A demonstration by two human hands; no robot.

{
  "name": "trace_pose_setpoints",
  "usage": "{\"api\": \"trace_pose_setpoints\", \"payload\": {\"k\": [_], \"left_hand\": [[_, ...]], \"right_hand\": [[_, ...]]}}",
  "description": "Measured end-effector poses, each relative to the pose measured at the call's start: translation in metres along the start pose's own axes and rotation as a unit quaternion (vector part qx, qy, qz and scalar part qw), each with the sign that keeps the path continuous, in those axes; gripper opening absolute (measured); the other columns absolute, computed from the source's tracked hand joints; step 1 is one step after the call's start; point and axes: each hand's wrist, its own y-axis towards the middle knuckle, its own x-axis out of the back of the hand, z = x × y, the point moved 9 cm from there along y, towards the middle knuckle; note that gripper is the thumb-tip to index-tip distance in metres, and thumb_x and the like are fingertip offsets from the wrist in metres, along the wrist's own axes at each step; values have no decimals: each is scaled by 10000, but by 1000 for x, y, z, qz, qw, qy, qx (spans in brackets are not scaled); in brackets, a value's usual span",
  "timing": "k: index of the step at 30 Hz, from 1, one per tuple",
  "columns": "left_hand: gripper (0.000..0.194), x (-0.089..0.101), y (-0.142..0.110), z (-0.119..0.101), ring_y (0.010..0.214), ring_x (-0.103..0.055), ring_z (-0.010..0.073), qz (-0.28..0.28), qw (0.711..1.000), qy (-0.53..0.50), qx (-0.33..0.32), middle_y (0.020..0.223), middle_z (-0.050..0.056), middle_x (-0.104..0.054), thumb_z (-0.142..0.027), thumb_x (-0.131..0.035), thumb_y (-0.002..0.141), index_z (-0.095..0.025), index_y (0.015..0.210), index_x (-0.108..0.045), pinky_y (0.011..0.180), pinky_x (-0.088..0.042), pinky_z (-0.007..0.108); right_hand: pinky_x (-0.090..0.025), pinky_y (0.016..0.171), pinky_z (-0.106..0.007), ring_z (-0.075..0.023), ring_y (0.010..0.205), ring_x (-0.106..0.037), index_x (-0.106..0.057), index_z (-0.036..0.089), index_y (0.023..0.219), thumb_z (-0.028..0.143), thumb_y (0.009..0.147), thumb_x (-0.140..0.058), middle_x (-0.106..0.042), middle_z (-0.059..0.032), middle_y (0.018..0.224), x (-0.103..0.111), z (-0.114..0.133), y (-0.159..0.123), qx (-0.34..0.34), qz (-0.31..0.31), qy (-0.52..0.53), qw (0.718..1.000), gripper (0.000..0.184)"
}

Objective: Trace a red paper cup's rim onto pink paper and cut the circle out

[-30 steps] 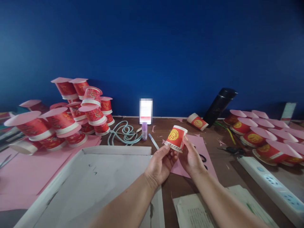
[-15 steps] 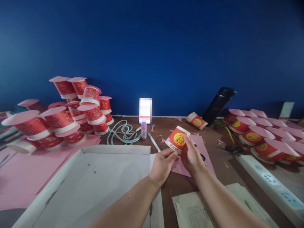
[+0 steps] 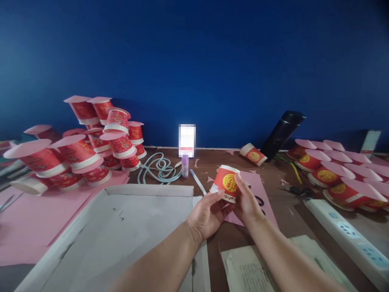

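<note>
Two hands on one red cup [image 3: 225, 180]. Left hand [image 3: 205, 217]: thumb across the lower wall, other fingers curled under and behind, clamped on it. Right hand [image 3: 247, 202]: thumb pressed to the right side near the top; remaining fingers mostly hidden, but the grip reads as closed around the cup. Cup is held off the table, slightly tilted, yellow emblem facing the wearer, dark marks on the white lower band.

Change over the last half second: left hand has re-gripped, thumb now lying over the wall; cup sits a little lower and more upright. Judgement: the cup is being turned in the hands, not yet released; no pink disc visible on it.

Counts, moving outward:
- pink sheet [image 3: 254, 178] behind the right hand: 1, black loops partly hidden on it
- pen [image 3: 198, 181]: 1
- purple-capped tube [image 3: 185, 167]: 1
- lit screen [image 3: 187, 140]: 1, blurred
- coiled cable [image 3: 159, 168]: 1
- white tray [image 3: 148, 189]: 1
- cup on its side [image 3: 253, 154]: 1, possibly several nested
- black flask [image 3: 281, 134]: 1, leaning
- power strip [image 3: 348, 239]: 1
- left cup stack [image 3: 118, 145]: at least twelve cups, overlapping
- right cup group [image 3: 326, 177]: at least nine, cropped
</note>
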Motion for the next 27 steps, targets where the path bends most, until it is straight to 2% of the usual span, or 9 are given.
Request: {"api": "trace_pose_setpoints", "payload": {"k": [5, 10, 12, 17, 23, 27], "left_hand": [[301, 1, 0, -8, 866, -621, 139, -20, 998, 34, -41, 1007, 69, -705, -164, -737, 737, -155, 1036, -704, 800, -476, 260], [265, 1, 0, -13, 753, -610, 115, -38, 992, 90, -84, 848, 55, -712, -178, -791, 687, -126, 941, -737, 817, -460, 260], [276, -1, -1, -13, 797, -630, 139, -30, 988, 116, -95, 854, 62, -721, -200, -794, 693, -129, 955, -745, 875, -457, 291], [327, -11, -3, -18, 1010, -634, 204, 7, 972, 189, -137, 1017, 82, -731, -257, -775, 736, -158, 1045, -741, 1038, -384, 364], [353, -9, -4, -21, 1025, -631, 231, -15, 954, 257, -152, 1031, 82, -733, -305, -782, 724, -163, 1046, -747, 1020, -396, 373], [398, -11, -4, -20, 1034, -632, 248, -9, 955, 258, -145, 1035, 86, -732, -329, -804, 692, -168, 1051, -748, 1022, -394, 384]], "right_hand": [[-567, 773, -374, -226, 889, -710, -572, 307, 1249, 543, 792, -683, -735, -11, 1055, 12, 4, 5, 34, -44, -5, 998, 527], [-560, 749, -314, -199, 938, -693, -580, 325, 1227, 515, 805, -687, -726, 10, 1048, 15, 5, 8, 46, -55, 5, 997, 476], [-559, 748, -311, -198, 938, -692, -578, 329, 1231, 510, 811, -683, -725, 14, 1041, 15, 5, 8, 47, -52, 5, 998, 469], [-558, 761, -338, -212, 919, -701, -552, 316, 1267, 518, 816, -673, -725, 2, 1066, 11, 6, 5, 49, -44, -4, 998, 509], [-562, 779, -363, -220, 911, -704, -546, 286, 1278, 498, 835, -654, -730, -12, 1037, 7, 4, 5, 41, -25, 1, 999, 503], [-564, 801, -366, -224, 956, -693, -578, 267, 1227, 494, 836, -649, -726, -18, 1048, 6, 6, 4, 43, -34, -3, 999, 457]]}}
